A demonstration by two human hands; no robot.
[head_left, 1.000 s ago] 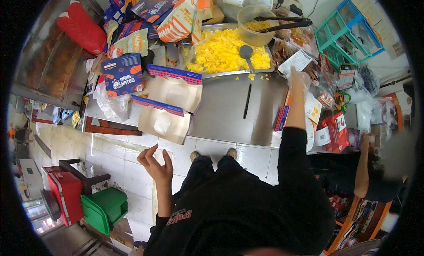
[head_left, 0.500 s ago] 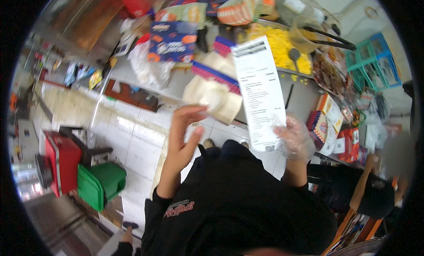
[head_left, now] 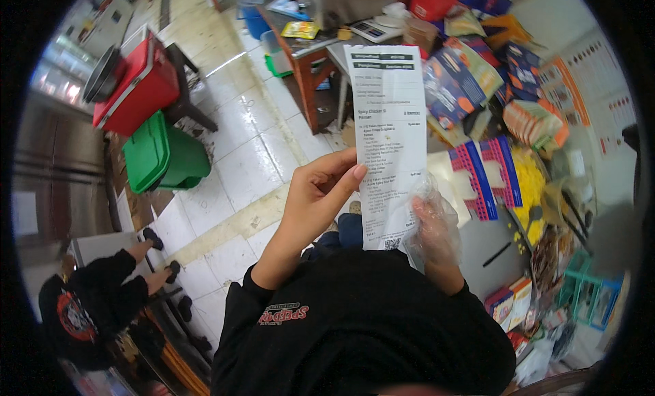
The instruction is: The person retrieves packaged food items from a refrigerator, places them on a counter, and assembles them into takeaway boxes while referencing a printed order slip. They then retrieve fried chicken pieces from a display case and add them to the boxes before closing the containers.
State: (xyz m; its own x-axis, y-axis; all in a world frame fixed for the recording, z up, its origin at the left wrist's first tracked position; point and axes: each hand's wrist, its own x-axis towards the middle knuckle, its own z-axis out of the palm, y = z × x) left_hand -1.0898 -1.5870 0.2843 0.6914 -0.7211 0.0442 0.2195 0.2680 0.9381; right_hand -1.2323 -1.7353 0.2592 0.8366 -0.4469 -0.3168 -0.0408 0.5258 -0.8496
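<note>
1 long white paper slip [head_left: 390, 140] is up in the air in front of the chest, clear of the tabletop [head_left: 471, 256]. R hand [head_left: 440, 232], in a clear plastic glove: thumb on the slip's front face, pinching the right edge a bit above the lower R corner; other fingers mostly hidden. L hand [head_left: 314, 194], bare: thumb tip & index at the slip's left edge, approx. mid-length; can't tell if they pinch or only touch.

From the L fingers the slip lies directly to the right, long axis running crosswise to their reach. R hand has the firmer contact & sits lower, nearer the bottom edge.

Slip's top edge points away from the body, bottom edge (w/ a black square code) toward it; long axis nearly straight out from the chest, print facing the wearer.

Past the slip's right edge, on the tabletop: 2 cartons [head_left: 474, 181] w/ blue-and-pink flaps, side by side; 1 black pen [head_left: 497, 255] nr them; yellow food [head_left: 529, 181] beyond, toward the back edge.
</note>
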